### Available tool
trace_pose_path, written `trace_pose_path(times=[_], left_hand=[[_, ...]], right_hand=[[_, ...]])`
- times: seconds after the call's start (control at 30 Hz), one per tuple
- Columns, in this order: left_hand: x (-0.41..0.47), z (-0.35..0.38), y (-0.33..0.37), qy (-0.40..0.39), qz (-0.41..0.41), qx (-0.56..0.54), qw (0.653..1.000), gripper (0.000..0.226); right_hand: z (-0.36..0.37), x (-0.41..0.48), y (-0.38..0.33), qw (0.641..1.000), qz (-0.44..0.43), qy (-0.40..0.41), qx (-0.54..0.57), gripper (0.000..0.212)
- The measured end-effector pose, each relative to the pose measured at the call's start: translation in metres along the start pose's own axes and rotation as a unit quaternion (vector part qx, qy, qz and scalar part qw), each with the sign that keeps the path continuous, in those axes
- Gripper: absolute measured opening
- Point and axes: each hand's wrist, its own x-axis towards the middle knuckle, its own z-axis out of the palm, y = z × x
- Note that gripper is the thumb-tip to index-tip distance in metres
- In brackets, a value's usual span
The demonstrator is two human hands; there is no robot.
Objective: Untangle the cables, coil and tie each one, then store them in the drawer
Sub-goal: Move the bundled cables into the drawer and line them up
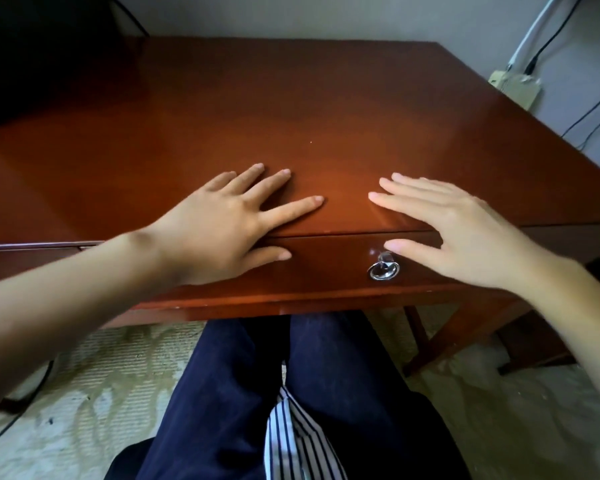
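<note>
Here, spread flat with straight fingers, gripping nothing: left hand [222, 220] and right hand [454, 230] at the front edge of the desk [291, 116], above the closed drawer [326, 268]. No cables on top. Probably rigid, smooth-sliding; best taken by the ring pull [383, 270] beneath the right thumb.

The counter [291, 109] and its drawer [326, 268] are glossy, smooth reddish wood, the drawer's ring pull [383, 270] shiny metal, the trousers [326, 393] matt dark cloth.
</note>
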Motion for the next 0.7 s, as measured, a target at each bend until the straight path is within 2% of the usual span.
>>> trace_pose_path(times=[0.13,0.3,0.43,0.63,0.7], left_hand=[[0.0,0.011,0.0,0.025,-0.021,-0.023,0.999,0.059],[0.001,0.008,0.002,0.025,-0.022,-0.03,0.999,0.056],[-0.002,0.003,0.004,-0.001,-0.032,-0.054,0.998,0.057],[0.002,-0.027,-0.005,-0.088,-0.044,-0.105,0.99,0.061],[0.005,-0.042,-0.013,-0.09,-0.05,-0.13,0.986,0.063]], right_hand=[[0.015,0.003,-0.004,0.993,-0.016,0.045,-0.106,0.06],[0.014,0.006,-0.004,0.986,-0.005,0.014,-0.163,0.058],[0.009,0.009,-0.01,0.988,0.003,-0.027,-0.152,0.06],[-0.012,0.025,-0.026,0.989,0.048,-0.129,-0.055,0.069],[-0.023,0.036,-0.032,0.987,0.055,-0.146,-0.037,0.069]])
